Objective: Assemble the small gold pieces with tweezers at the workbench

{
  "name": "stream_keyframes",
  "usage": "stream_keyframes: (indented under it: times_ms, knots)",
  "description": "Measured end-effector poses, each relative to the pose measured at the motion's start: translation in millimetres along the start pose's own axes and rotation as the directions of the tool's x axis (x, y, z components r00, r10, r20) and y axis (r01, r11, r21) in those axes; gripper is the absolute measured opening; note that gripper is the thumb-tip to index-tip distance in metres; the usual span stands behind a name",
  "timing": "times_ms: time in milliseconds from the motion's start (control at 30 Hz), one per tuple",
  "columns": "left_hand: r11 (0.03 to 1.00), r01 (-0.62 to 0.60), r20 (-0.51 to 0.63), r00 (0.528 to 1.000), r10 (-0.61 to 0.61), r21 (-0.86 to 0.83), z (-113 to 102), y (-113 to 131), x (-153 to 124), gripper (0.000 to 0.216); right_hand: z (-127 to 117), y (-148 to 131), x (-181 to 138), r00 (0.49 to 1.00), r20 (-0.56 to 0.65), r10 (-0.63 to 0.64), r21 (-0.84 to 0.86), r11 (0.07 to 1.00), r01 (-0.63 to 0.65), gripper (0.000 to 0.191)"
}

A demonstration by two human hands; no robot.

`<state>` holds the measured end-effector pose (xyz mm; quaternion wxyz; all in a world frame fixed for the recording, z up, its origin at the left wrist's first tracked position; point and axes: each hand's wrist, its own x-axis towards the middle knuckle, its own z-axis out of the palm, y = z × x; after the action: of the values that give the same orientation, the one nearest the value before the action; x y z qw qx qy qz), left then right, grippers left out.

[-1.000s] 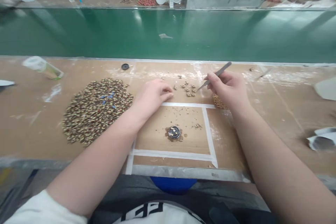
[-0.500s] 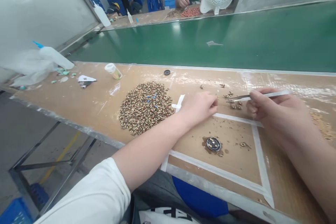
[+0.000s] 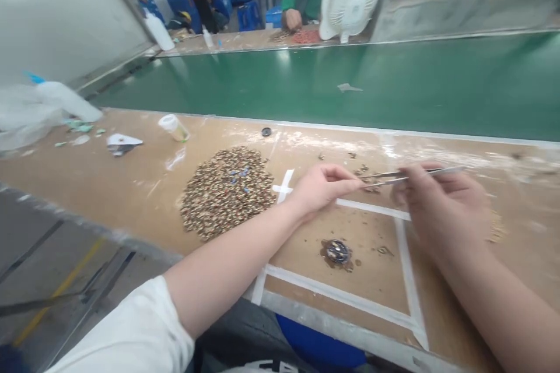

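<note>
Gripping tweezers (image 3: pixel 385 175) in right hand (image 3: pixel 440 210) fingers | tips touch pinched left hand (image 3: pixel 319 189) fingers

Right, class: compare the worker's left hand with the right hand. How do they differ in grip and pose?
The right hand pinches metal tweezers; the left hand carries no tool. The left hand's fingertips meet at the tweezers' tips, while the right hand grips farther back. Whether the left hand holds a small part is too blurred to tell. Both are bare, above the taped bench.
</note>
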<state>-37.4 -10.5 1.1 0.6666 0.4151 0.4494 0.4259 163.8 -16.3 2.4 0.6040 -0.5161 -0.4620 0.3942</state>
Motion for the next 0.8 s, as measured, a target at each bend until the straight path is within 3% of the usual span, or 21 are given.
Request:
stream_keyframes:
  times_ms: [67,133,200,267,333,467,633,800]
  knots:
    - [0.997,-0.034,-0.065,0.997,0.038,0.071,1.3,3.5,0.0,0.039,-2.2,-6.5,-7.8,0.962,0.045,-0.270,-0.138,0.952,0.274,0.015]
    - [0.986,-0.085,-0.121,0.987,0.103,0.145,-0.9,6.6,2.9,0.036,-2.0,-12.3,-11.5,0.817,0.275,-0.508,-0.093,0.831,0.548,0.010]
    - [0.990,-0.080,-0.095,0.991,0.092,0.118,-4.8,8.4,8.3,0.036,-0.2,-14.6,-10.1,0.679,0.386,-0.625,-0.022,0.729,0.684,0.003]
    - [0.995,-0.076,-0.066,0.995,0.080,0.060,-7.4,9.9,11.9,0.036,2.0,-13.8,-6.6,0.642,0.390,-0.660,0.003,0.698,0.716,0.006]
    - [0.996,-0.086,-0.068,0.994,0.087,0.009,-7.4,11.8,11.5,0.038,4.4,-11.4,-3.6,0.684,0.371,-0.628,-0.004,0.735,0.678,0.008]
    - [0.996,-0.087,-0.066,0.994,0.086,-0.017,-4.5,14.6,8.7,0.043,8.9,-4.2,2.2,0.830,0.354,-0.430,0.032,0.893,0.449,0.017]
    - [0.994,-0.102,-0.062,0.993,0.100,-0.028,-2.7,14.2,10.6,0.047,9.5,-2.7,6.9,0.887,0.367,-0.281,0.151,0.959,0.241,0.019]
    - [0.994,-0.101,-0.067,0.992,0.104,0.049,2.4,8.5,3.5,0.043,3.8,-12.5,-6.3,0.969,0.209,-0.129,0.029,0.992,0.125,0.016]
